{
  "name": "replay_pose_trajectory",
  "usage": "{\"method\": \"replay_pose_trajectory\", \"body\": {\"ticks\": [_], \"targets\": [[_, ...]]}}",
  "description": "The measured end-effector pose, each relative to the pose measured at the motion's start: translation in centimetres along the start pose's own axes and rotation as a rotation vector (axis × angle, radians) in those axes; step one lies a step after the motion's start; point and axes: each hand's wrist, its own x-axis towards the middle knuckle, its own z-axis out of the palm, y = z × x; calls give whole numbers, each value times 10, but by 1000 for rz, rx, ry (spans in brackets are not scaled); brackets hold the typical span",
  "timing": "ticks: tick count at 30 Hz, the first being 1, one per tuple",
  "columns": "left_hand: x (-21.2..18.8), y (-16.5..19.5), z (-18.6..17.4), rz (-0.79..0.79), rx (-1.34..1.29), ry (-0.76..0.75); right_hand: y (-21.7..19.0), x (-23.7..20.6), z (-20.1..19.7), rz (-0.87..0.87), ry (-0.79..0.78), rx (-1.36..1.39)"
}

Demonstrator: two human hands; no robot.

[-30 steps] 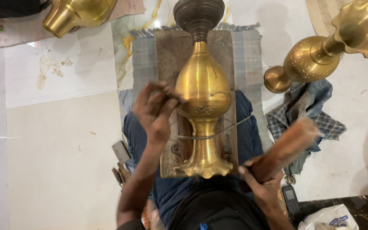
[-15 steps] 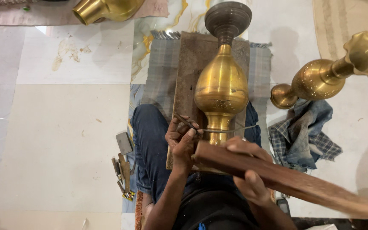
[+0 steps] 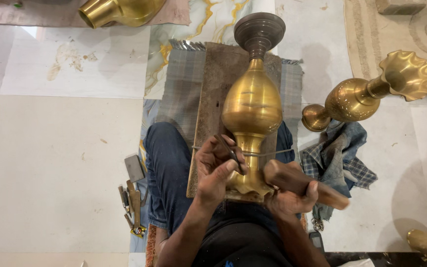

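A brass vase [image 3: 251,106] lies on a wooden board [image 3: 217,84] across the person's lap. The left hand [image 3: 216,168] pinches a thin dark tool [image 3: 229,151] against its neck; the tool's tip is hard to make out. The right hand [image 3: 288,199] grips a wooden mallet [image 3: 302,183], whose far end is blurred.

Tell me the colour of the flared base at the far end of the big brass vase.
Dark brownish-grey flared base, unlike the golden body; head view.

Pale floor tiles [image 3: 50,163] spread left of a grey woven mat [image 3: 181,94]; a beige patterned rug [image 3: 411,39] lies to its upper right.
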Motion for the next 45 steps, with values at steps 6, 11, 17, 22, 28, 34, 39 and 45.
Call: {"method": "replay_pose_trajectory", "body": {"ticks": [6, 11, 17, 22, 28, 34, 39, 45], "targets": [[3, 4, 20, -52, 106, 31, 10, -3, -5, 662, -84, 1367], [33, 4, 10, -131, 176, -31, -7, 25, -12, 921, -63, 931], [101, -3, 10, -10, 816, -258, -6, 42, -41, 613, 234, 799], [139, -17, 25, 144, 1114, -729, 5, 32, -72, 522, 66, 953], [159, -17, 32, 192, 1271, -1111, -12, 7, -77, 814, -210, 394], [169, -22, 41, 281, 1407, -1404, -21, -13, -67, 700, -299, 267], [172, -24, 47, 431, 1372, -1442, -11, -16, -65, 614, -238, 168], [171, -26, 53, 355, 1449, -1512, 11, -10, -56, 563, -151, 205]]}}
